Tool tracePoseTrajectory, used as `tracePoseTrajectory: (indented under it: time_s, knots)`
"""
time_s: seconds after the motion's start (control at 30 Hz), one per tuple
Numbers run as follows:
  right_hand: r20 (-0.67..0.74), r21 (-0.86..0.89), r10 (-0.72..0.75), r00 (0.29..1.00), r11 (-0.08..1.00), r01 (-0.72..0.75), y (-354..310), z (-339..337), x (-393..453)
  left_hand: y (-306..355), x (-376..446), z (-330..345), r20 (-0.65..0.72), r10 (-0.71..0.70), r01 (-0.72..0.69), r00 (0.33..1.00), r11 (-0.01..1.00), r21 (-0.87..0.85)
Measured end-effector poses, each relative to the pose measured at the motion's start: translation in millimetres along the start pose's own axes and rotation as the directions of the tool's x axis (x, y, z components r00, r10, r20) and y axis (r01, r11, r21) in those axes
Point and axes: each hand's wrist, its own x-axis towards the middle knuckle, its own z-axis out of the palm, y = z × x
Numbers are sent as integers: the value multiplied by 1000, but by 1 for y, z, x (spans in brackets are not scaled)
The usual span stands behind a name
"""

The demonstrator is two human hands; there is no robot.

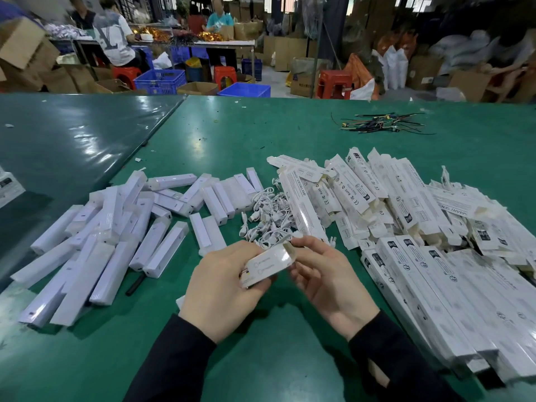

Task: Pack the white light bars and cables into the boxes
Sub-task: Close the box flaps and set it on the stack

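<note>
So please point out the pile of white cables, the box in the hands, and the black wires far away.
white cables (268, 219), head view, middle of pile
box (268, 264), head view, its top face
black wires (380, 124), head view, bundle centre

Left grip (220, 281) holding white box (268, 264), right grip (324, 271) pinching its flap, green table (261, 134)

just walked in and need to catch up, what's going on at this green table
A person is packing light bars at a green table. The left hand grips a small white box while the right hand works its end flap at the fingertips. Unpacked white light bars lie heaped to the left, a tangle of white cables sits in the middle, and printed boxes are piled to the right. Whether the held box is filled cannot be seen.
</note>
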Motion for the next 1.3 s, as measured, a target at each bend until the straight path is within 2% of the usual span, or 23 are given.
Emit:
tracePoseTrajectory:
  time_s: [0.1, 0.17, 0.27, 0.33, 0.57, 0.73, 0.93, 1.0, 1.07, 1.13, 1.2, 1.3]
  knots:
    - [6, -31, 51, 999, 998, -51, -4, -4, 0, 5, 0, 0, -6, -33, 32, 999, 989, -142]
    - [80, -25, 129, 988, 992, -128, -4, -4, -1, 7, 0, 1, 3, -89, 86, 996, 954, -288]
    - [222, 1, 296, 929, 953, -304, -1, 1, -2, 7, -1, 0, 16, -151, 143, 988, 891, -430]
    - [276, -17, 341, 899, 936, -350, 0, 4, -2, 8, 0, -3, 10, -160, 147, 987, 880, -451]
    - [251, 54, 292, 923, 948, -315, -4, 0, -2, 6, 5, -8, -26, -85, 69, 996, 919, -388]
    - [246, -10, 207, 947, 978, -211, -3, -1, -3, 6, 4, -7, -34, -118, 96, 992, 918, -385]
    - [166, -35, 47, 985, 999, -42, -2, -1, -2, 4, 3, -7, -46, -222, 187, 974, 901, -391]
    - [106, -33, -52, 993, 998, 56, -6, -2, -4, 1, 3, -8, -99, -223, 187, 970, 940, -284]
    - [51, -53, -193, 980, 979, 195, -13, -3, -6, -4, 3, -11, -163, -142, 136, 976, 990, -48]
    - [59, -42, -316, 947, 947, 319, -17, -3, -9, -8, 3, -12, -134, -70, 90, 989, 986, 144]
    - [104, -51, -379, 920, 921, 385, -19, -2, -11, -8, 2, -12, -98, -76, 94, 992, 976, 196]
    - [125, -156, -422, 898, 885, 438, -15, 0, -11, -5, 1, -7, -96, -103, 116, 990, 983, 144]
